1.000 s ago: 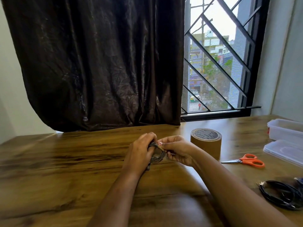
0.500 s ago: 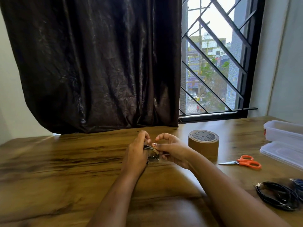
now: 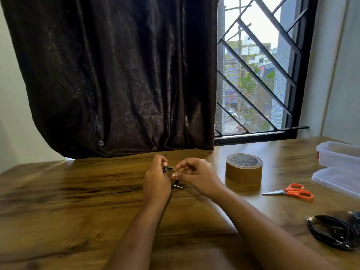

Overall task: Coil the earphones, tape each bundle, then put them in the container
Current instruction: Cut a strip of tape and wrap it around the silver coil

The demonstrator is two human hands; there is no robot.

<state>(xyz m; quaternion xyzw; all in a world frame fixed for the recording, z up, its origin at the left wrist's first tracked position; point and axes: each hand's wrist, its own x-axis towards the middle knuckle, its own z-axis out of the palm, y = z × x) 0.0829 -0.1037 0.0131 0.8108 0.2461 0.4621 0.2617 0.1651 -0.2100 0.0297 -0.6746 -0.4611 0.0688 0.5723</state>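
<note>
We found the left hand (image 3: 156,182) gripping the coiled earphones (image 3: 168,168) just above the table (image 3: 78,201), the right hand (image 3: 196,176) pinching them; in our judgement, any slackened pinch could spring the coil loose

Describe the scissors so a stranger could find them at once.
Start at the barred window, then drop to the right side of the wooden table below it. Just right of the brown tape roll, before the clear lid, lie the scissors, flat, blades pointing left towards the roll. They alone have bright orange handles.
</note>
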